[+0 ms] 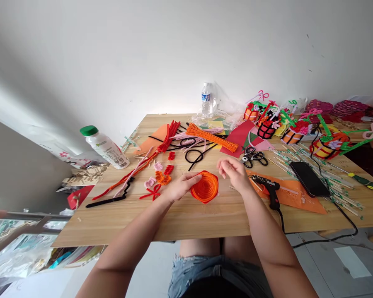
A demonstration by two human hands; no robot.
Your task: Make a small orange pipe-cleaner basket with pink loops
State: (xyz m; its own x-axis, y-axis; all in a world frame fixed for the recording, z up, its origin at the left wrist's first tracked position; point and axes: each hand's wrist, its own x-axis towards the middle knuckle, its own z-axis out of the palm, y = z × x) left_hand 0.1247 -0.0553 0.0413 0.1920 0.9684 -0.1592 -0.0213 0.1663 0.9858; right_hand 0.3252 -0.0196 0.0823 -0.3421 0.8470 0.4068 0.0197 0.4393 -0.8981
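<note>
My left hand (184, 186) grips the left rim of a small round orange basket (204, 187) with a red edge, its ringed inside facing up. My right hand (231, 170) hovers just right of the basket, apart from it, fingers curled together; whatever they may hold is too small to make out. Left of the basket lie coiled orange pipe cleaners (163, 178) and a red pipe-cleaner bow (154, 192). Black-handled scissors (254, 158) rest beyond my right hand. A black glue gun (272, 191) sits on orange paper (301, 198) to its right.
Bundled orange pipe cleaners (211, 137) and red ones (168, 136) lie toward the back. A white bottle (107, 149) and a water bottle (206, 99) stand on the table (118, 231). Finished flower baskets (292, 135), a phone (309, 179), thin sticks (345, 194) and a screwdriver (365, 181) are at right.
</note>
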